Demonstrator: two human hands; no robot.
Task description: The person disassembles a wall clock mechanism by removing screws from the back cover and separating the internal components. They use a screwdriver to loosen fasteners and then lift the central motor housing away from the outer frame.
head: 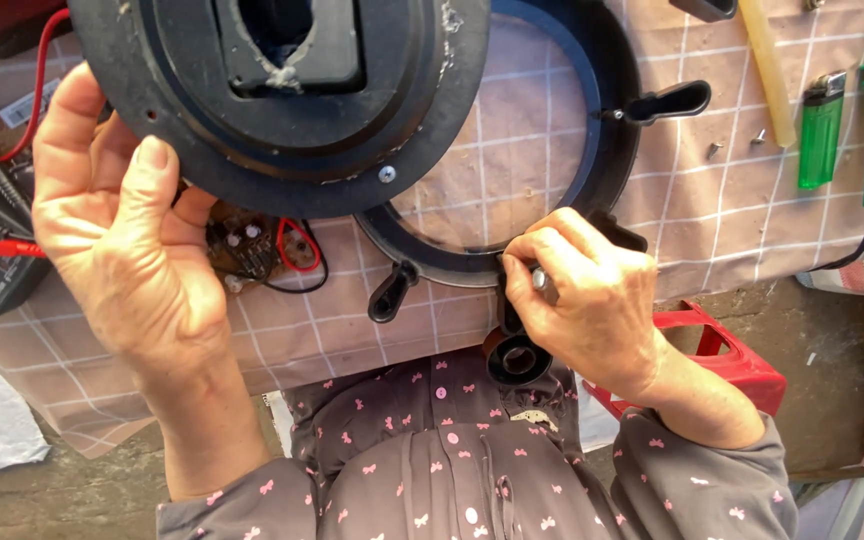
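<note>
The right hand (pixel 587 300) has its fingers curled tight, pinching a small metal-tipped tool (pixel 544 283) against the near rim of a black ring (pixel 592 150). The left hand (pixel 127 230) grips the left edge of a black disc (pixel 282 110), thumb pressed flat on its face, other fingers behind it. In my judgement, the work goes best with the disc held steady and tilted toward the eyes, and the tool kept square to the part.

The disc is matte moulded plastic, stepped in rings, with one bright screw (pixel 386 174). The ring is thin, with tabs, and lies on a pink checked cloth (pixel 712 200). Far right lie a green lighter (pixel 820 130) and a yellow stick (pixel 770 70).
</note>
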